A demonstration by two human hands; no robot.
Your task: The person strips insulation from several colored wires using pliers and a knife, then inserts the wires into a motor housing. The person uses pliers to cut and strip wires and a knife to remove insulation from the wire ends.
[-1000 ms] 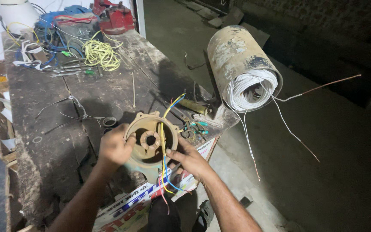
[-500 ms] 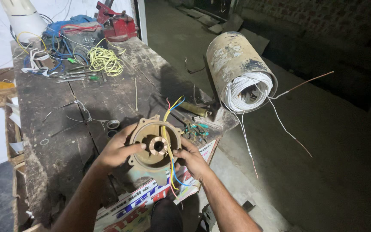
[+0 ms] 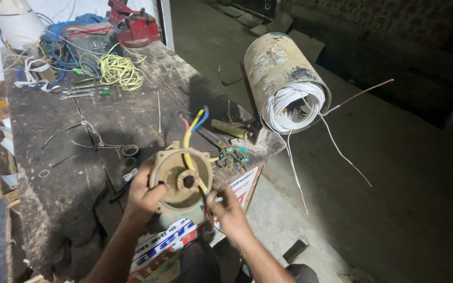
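A round, tan motor end cover (image 3: 180,181) with a hole in its middle stands on the near edge of the workbench (image 3: 64,173). My left hand (image 3: 143,191) grips its left rim. My right hand (image 3: 227,207) holds its lower right side, where the wires come out. Yellow, blue and red wires (image 3: 192,131) run up across the cover's face and stick out above it.
A large rusty cylinder (image 3: 284,78) stuffed with white wire coils lies at the bench's right end. Small pliers (image 3: 232,156) and a brass piece (image 3: 229,128) lie beside the cover. Yellow wire (image 3: 119,71), tools, a red vice (image 3: 137,26) and blue cables crowd the far end.
The view has shifted a little. My left hand went from the cover's top left onto its left rim and my right hand slid lower on the right side.
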